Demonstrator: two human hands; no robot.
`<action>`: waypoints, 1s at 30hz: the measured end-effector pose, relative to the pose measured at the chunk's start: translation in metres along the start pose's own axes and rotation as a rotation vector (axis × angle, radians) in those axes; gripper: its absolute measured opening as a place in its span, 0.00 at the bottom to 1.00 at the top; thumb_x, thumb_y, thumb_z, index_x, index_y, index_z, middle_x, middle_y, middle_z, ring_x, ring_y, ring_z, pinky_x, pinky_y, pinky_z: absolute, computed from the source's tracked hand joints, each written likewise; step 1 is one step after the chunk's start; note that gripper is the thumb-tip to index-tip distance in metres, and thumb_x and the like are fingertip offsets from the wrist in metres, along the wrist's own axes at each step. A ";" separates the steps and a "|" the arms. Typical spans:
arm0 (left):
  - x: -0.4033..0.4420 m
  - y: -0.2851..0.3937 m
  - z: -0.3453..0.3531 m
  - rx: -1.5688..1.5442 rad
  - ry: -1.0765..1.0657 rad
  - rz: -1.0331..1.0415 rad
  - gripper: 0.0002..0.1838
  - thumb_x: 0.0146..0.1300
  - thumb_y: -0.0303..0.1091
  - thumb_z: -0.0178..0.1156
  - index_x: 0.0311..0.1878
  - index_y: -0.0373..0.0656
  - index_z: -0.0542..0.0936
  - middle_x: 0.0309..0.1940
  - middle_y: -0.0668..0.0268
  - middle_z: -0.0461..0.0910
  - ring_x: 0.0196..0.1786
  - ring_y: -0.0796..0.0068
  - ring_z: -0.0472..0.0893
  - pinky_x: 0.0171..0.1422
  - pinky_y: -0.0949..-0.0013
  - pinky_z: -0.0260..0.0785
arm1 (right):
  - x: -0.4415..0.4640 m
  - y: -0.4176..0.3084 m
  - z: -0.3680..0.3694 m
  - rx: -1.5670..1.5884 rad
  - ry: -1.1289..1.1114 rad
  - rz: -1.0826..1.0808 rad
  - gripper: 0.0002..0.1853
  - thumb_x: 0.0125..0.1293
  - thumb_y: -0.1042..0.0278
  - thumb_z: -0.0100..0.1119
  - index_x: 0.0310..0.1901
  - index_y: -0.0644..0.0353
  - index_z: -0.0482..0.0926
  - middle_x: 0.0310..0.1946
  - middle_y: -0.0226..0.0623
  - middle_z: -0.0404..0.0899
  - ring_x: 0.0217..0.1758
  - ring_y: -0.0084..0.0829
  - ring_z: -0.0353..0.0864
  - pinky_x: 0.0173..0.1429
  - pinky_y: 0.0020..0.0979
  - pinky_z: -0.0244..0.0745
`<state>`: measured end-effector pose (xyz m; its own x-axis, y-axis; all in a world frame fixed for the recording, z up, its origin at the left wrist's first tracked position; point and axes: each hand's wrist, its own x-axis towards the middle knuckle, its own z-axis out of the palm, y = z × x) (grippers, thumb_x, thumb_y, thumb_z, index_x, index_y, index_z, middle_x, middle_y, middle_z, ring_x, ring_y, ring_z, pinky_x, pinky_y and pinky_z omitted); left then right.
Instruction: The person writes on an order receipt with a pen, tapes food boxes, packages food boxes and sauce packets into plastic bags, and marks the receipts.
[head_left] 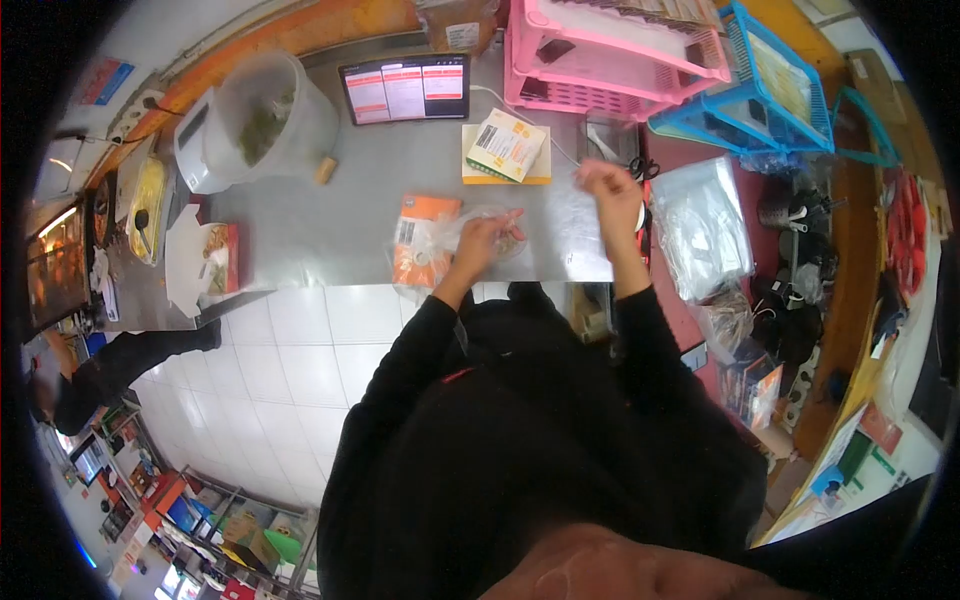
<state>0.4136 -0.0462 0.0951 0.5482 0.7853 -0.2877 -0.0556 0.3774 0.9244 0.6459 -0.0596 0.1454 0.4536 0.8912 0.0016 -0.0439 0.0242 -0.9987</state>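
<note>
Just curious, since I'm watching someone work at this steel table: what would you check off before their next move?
1. Left hand at the clear plastic bag: ok.
2. Contents of that bag identified: cannot tell, too small and blurred.
3. Right hand free of objects: cannot tell, its raised fingers are blurred.
4. Orange-and-white packet on the table, near the left hand: ok.
5. Tablet screen lit: ok.
6. White carton at the far left closed: not ok, it stands open.
</note>
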 end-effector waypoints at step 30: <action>-0.004 0.044 0.021 1.252 0.070 0.115 0.10 0.48 0.31 0.63 0.35 0.38 0.80 0.34 0.50 0.80 0.42 0.48 0.80 0.44 0.54 0.72 | -0.093 0.085 0.071 0.439 -0.062 0.376 0.04 0.67 0.75 0.54 0.42 0.63 0.74 0.33 0.34 0.82 0.35 0.21 0.81 0.43 0.25 0.78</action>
<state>0.4261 -0.0432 0.1426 0.5454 0.8213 -0.1673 0.7488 -0.3878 0.5375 0.5367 -0.1078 0.0641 0.2831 0.8994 -0.3330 -0.5627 -0.1254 -0.8171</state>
